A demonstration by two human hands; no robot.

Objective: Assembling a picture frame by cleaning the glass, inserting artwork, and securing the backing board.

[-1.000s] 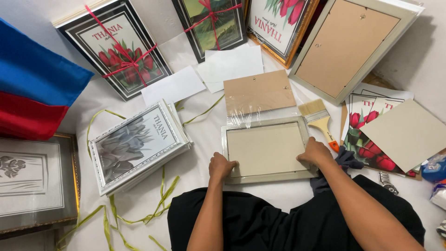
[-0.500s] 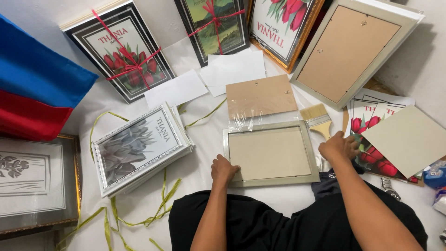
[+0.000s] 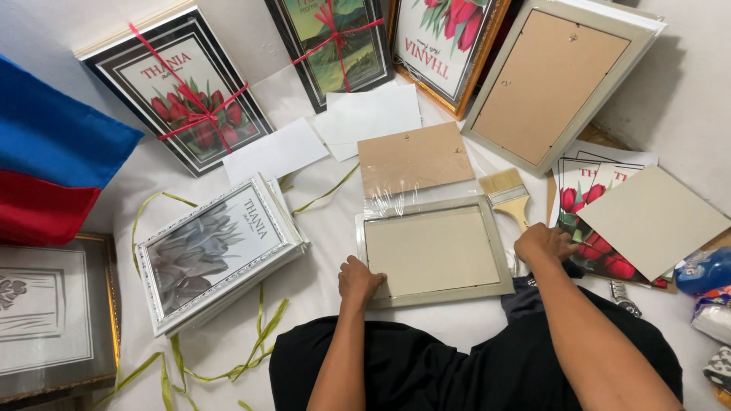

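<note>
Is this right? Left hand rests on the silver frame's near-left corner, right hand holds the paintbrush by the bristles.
Not quite. In the head view the right hand is at the paintbrush's handle end, not the bristles. The left hand does rest on the silver frame's near-left corner.

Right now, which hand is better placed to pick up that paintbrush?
The right hand: it sits beside the paintbrush, by the handle. The left hand rests on the silver frame at its near left corner, farther away.
</note>
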